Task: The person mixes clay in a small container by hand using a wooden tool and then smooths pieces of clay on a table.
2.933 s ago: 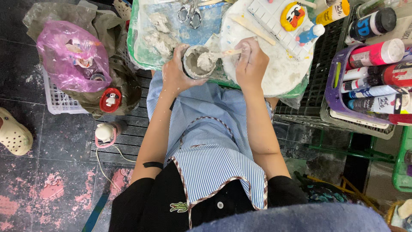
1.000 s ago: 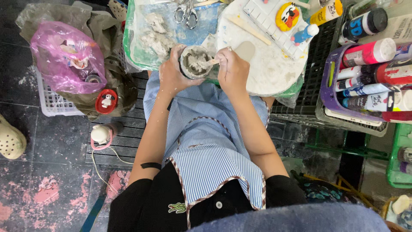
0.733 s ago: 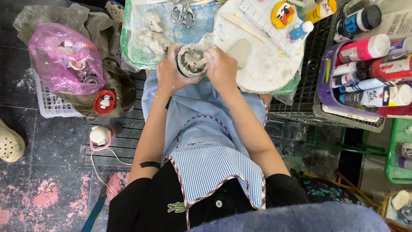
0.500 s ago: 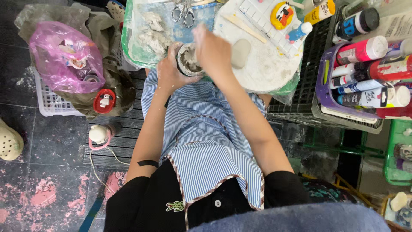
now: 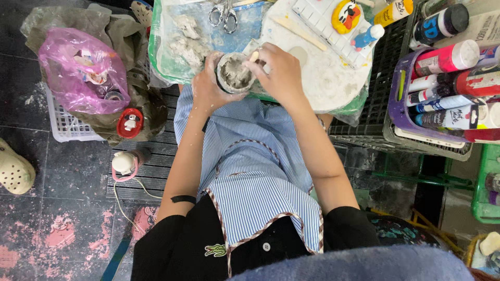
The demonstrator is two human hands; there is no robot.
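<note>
Moved back off the top of the small round grey clay-caked cup since half a second ago: right hand, now beside the rim, fingers pinched on a pale wooden stick dipped into the grey paste. Likely stirring or scraping in progress. Left hand wrapped around the cup's left side, fingers curled tight against the wall, holding it at the near edge of the desk, above the blue striped apron. Also there: steel scissors on the green tray, purple basket of paint bottles to the right. Stick's lower end buried in paste; cup's base hidden by fingers; tray's far edge cut off.
</note>
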